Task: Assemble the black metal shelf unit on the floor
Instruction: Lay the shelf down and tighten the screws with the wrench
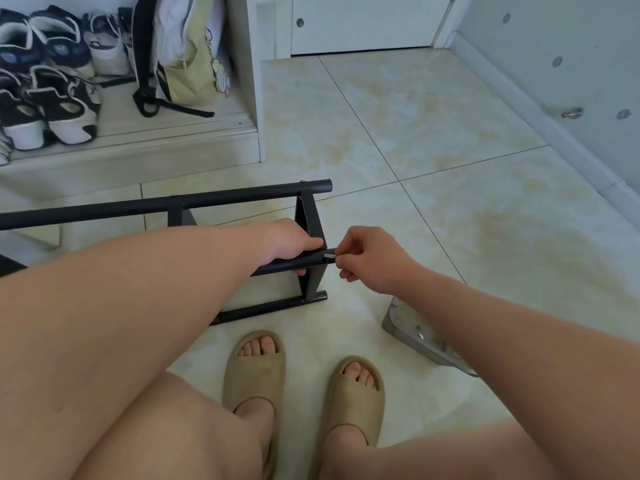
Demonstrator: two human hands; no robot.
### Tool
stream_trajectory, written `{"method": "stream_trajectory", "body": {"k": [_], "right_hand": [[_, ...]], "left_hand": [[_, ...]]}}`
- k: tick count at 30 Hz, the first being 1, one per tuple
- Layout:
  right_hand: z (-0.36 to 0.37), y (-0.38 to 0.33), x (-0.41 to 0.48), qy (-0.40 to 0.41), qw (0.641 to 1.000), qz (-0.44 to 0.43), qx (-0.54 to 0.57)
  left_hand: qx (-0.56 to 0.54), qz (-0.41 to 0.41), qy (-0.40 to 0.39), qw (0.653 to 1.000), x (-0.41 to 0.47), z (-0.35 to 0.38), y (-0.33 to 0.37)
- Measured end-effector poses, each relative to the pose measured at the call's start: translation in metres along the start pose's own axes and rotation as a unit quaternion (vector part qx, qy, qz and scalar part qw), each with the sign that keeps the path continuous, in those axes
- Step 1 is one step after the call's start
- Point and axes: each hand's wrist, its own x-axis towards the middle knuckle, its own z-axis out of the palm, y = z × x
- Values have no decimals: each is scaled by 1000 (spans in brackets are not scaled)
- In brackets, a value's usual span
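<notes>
The black metal shelf frame (173, 204) lies on its side on the tiled floor, its long tubes running left and its end bracket (308, 237) upright at the right. My left hand (294, 242) grips the middle black tube (304, 260) close to its right end. My right hand (367, 258) pinches a small silver screw or pin (329, 252) at that tube's end, right against the bracket. What the tube's end looks like under my fingers is hidden.
A clear plastic bag (415, 336) of parts lies on the floor under my right forearm. A white cabinet (138, 140) with shoes and a backpack stands at the back left. My feet in tan slides (256, 368) are just before the frame.
</notes>
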Motion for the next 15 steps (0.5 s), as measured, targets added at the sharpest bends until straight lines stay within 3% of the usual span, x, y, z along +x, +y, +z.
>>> {"method": "stream_trajectory", "body": {"k": [15], "right_hand": [[1,-3,-8,-6,1000,0,-15]], "left_hand": [[8,-12,-5,1000,3,1,-1]]}}
